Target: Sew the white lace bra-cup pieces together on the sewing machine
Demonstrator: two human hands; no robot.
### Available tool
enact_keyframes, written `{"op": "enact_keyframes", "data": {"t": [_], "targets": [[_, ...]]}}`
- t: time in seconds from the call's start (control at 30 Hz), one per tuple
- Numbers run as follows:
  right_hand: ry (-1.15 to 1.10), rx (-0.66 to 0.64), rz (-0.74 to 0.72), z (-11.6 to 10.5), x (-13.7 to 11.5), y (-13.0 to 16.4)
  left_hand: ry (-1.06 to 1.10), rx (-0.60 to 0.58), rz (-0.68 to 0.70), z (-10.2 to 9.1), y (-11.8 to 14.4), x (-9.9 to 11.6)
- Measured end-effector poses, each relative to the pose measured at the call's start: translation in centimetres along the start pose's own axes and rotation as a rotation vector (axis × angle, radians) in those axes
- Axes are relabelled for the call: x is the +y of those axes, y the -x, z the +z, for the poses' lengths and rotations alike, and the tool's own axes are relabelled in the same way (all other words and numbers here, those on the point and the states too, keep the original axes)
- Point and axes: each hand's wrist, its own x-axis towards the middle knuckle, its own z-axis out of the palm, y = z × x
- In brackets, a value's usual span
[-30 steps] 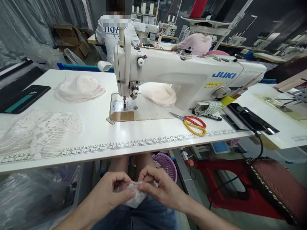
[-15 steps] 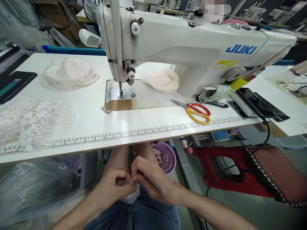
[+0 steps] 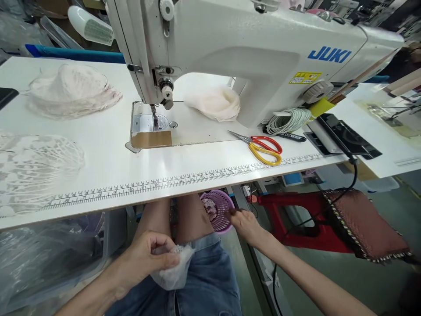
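Note:
My left hand [image 3: 144, 259] grips a small white fabric piece with a lace edge [image 3: 174, 270] over my lap, below the table's front edge. My right hand [image 3: 245, 224] is stretched out to the rim of a purple plastic basket [image 3: 222, 210] under the table, which holds some scraps. Whether its fingers pinch anything cannot be made out. On the white table [image 3: 184, 166] above stands a white JUKI sewing machine [image 3: 250, 52].
Stacks of white lace pieces [image 3: 33, 171] and cream cups [image 3: 70, 90] lie at the table's left, another cream piece [image 3: 215, 103] behind the needle. Red-and-yellow scissors [image 3: 263, 147], coiled white cord [image 3: 287, 120] and a black tablet [image 3: 345, 138] lie at right. A red stool [image 3: 345, 219] stands on the floor.
My right hand has left the fabric piece and reached right to the purple basket. The left hand keeps hold of the piece. The view has tilted down and closer to the machine.

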Motion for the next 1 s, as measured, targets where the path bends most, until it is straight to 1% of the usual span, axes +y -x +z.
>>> {"op": "enact_keyframes", "data": {"t": [0.07,0.13,0.2,0.23,0.3,0.37,0.53,0.6,0.67,0.77,1.0], "targets": [[0.012,0.044,0.058,-0.2,0.0,0.5,0.014,-0.012,0.003,0.0,-0.3,-0.1],[-0.072,0.081,0.02,-0.9,-1.7,0.6,0.01,-0.027,-0.006,0.1,-0.7,0.0],[-0.383,0.102,-0.163,-1.8,-3.9,0.0,0.001,-0.02,-0.008,0.3,-0.8,0.1],[-0.493,0.097,-0.229,-2.2,-5.0,-0.5,-0.007,-0.008,-0.004,0.4,-0.9,0.2],[-0.642,0.03,-0.297,-2.6,-6.5,-1.4,-0.033,0.016,0.011,0.6,-0.8,0.4],[-0.721,-0.045,-0.286,-2.3,-7.1,-2.2,-0.073,0.036,0.026,0.7,-0.6,0.6],[-0.939,-0.174,-0.102,-0.6,-6.9,-2.5,-0.151,0.082,0.042,0.7,-0.4,0.7],[-0.97,-0.182,-0.089,-0.4,-6.8,-2.3,-0.165,0.089,0.043,0.6,-0.5,0.5],[-0.954,-0.143,-0.12,-0.6,-6.8,-2.1,-0.177,0.087,0.041,0.5,-0.6,0.3],[-0.911,-0.078,-0.169,-1.1,-7.0,-1.8,-0.145,0.098,0.013,0.5,-0.6,0.0],[-0.797,-0.012,-0.193,-1.4,-7.7,-1.9,-0.072,0.137,-0.017,0.7,-0.6,-0.1]]}}
